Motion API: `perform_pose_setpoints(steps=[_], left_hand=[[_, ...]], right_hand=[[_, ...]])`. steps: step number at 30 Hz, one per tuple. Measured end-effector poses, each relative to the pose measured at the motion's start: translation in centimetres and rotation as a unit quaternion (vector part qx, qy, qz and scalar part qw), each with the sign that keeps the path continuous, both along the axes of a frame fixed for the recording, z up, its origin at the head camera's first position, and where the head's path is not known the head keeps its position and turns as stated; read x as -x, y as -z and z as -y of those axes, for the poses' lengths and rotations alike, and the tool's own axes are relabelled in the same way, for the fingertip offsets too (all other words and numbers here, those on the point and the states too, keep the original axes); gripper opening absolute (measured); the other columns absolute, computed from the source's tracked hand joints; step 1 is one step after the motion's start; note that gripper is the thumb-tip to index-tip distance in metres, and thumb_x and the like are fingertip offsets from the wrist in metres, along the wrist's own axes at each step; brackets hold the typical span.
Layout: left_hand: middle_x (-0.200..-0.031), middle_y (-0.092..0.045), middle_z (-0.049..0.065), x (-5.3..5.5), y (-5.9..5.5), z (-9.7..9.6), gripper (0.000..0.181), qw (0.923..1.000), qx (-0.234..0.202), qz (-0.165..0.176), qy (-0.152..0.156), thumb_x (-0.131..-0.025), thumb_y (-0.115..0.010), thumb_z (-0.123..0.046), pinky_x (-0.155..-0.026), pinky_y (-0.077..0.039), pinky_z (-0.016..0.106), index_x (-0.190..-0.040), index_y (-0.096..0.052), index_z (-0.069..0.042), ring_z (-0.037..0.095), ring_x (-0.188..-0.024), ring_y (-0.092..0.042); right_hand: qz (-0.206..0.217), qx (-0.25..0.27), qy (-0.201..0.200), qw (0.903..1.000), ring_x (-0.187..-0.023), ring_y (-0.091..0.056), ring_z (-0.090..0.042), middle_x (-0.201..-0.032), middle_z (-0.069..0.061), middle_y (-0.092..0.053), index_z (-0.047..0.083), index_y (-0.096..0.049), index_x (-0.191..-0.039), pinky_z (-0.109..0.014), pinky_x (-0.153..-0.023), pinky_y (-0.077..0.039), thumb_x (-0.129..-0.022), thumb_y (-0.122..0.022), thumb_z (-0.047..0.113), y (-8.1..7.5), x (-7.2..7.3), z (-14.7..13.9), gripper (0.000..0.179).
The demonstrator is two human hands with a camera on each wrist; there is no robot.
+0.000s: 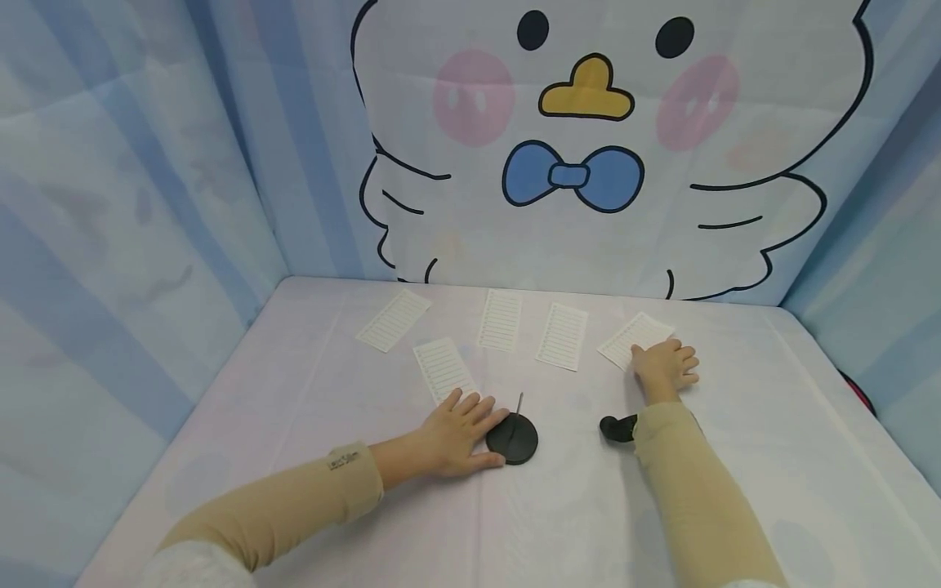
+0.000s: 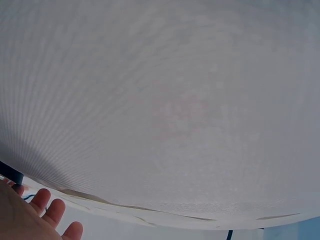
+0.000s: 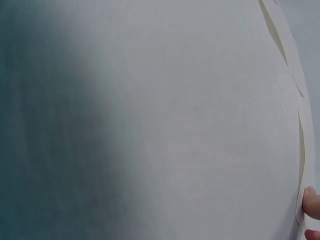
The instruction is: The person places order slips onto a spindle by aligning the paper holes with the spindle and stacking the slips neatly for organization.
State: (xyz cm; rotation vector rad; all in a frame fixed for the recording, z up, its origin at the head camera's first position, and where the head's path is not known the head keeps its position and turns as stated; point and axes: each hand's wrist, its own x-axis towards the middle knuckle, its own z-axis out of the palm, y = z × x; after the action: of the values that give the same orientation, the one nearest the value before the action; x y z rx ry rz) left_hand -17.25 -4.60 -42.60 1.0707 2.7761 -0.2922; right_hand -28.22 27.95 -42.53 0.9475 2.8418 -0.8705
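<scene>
In the head view my left hand (image 1: 459, 433) lies with fingers spread at the left side of a black round base (image 1: 512, 441), which has a thin metal spike standing up from it. The index fingertip and thumb tip are right at the base's edge. The same hand (image 2: 30, 215) shows at the lower left of the left wrist view. My right hand (image 1: 665, 367) reaches to the back right, fingers spread and thumb at the corner of a white paper card with printed lines (image 1: 632, 336). Part of that card is hidden by the hand.
Similar lined cards lie across the pale table (image 1: 559, 506): a tilted card (image 1: 393, 320) at back left, an upright card (image 1: 500, 320), another card (image 1: 562, 336) and a nearer card (image 1: 444, 369) beside the left hand. A black knob-like piece (image 1: 616, 429) juts from the right sleeve. Curtains surround the table.
</scene>
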Motion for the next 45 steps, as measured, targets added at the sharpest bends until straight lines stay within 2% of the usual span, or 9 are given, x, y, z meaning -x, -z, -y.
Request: perform_pose_setpoints(steps=[13,21,25,30,35,45], left_hand=[[-0.149,-0.025,0.0,0.0,0.1,-0.2,0.073,0.9999,0.006,-0.015,0.004,-0.088,-0.019,-0.068,-0.11,-0.012,0.042,-0.147,-0.015,-0.024,0.02,-0.136,-0.022],[-0.149,-0.025,-0.001,0.0,0.2,-0.2,0.073,0.9995,0.018,-0.024,0.008,-0.088,-0.017,-0.068,-0.11,-0.013,0.042,-0.147,-0.014,-0.025,0.019,-0.136,-0.022],[-0.149,-0.024,-0.001,0.0,0.3,-0.3,0.073,0.9995,0.021,-0.022,0.007,-0.088,-0.016,-0.068,-0.11,-0.012,0.042,-0.147,-0.013,-0.025,0.019,-0.136,-0.021],[-0.149,-0.025,-0.001,0.0,0.3,-0.3,0.073,0.9994,0.021,-0.027,0.01,-0.088,-0.016,-0.068,-0.11,-0.013,0.042,-0.147,-0.014,-0.025,0.019,-0.136,-0.022],[-0.148,-0.026,0.0,-0.1,0.3,-0.2,0.073,0.9993,0.019,-0.029,0.011,-0.088,-0.017,-0.068,-0.109,-0.014,0.042,-0.147,-0.014,-0.024,0.019,-0.136,-0.023],[-0.149,-0.025,0.0,-0.1,0.3,-0.3,0.073,0.9996,0.019,-0.019,0.004,-0.088,-0.016,-0.068,-0.11,-0.012,0.042,-0.147,-0.013,-0.025,0.019,-0.137,-0.021]], right_hand=[[-0.009,-0.004,0.002,1.0,-0.126,-0.01,-0.048,-0.134,-0.038,-0.015,-0.015,-0.018,-0.133,-0.059,-0.098,-0.01,-0.094,-0.04,0.032,0.1,0.2,-0.3,0.065],[-0.005,-0.005,0.028,0.9996,-0.124,-0.016,-0.045,-0.132,-0.035,-0.022,-0.012,-0.025,-0.131,-0.057,-0.097,-0.014,-0.099,-0.023,0.024,-0.1,0.0,-0.2,0.049],[-0.028,0.011,0.044,0.9986,-0.124,-0.019,-0.044,-0.132,-0.032,-0.026,-0.009,-0.027,-0.132,-0.058,-0.097,-0.014,-0.099,-0.02,0.022,-0.1,0.1,-0.4,0.046],[-0.069,0.018,0.056,0.9959,-0.12,-0.03,-0.044,-0.129,-0.028,-0.04,-0.006,-0.036,-0.127,-0.056,-0.095,-0.015,-0.098,-0.024,0.021,-0.2,0.1,-0.6,0.041],[-0.097,0.014,0.05,0.994,-0.116,-0.037,-0.044,-0.125,-0.027,-0.045,-0.005,-0.04,-0.123,-0.055,-0.095,-0.014,-0.098,-0.024,0.02,-0.7,-0.1,-0.5,0.039],[-0.165,0.017,0.026,0.9858,-0.108,-0.04,-0.044,-0.115,-0.026,-0.05,-0.006,-0.045,-0.116,-0.055,-0.092,-0.013,-0.098,-0.025,0.019,-2.2,-0.6,-0.2,0.037]])
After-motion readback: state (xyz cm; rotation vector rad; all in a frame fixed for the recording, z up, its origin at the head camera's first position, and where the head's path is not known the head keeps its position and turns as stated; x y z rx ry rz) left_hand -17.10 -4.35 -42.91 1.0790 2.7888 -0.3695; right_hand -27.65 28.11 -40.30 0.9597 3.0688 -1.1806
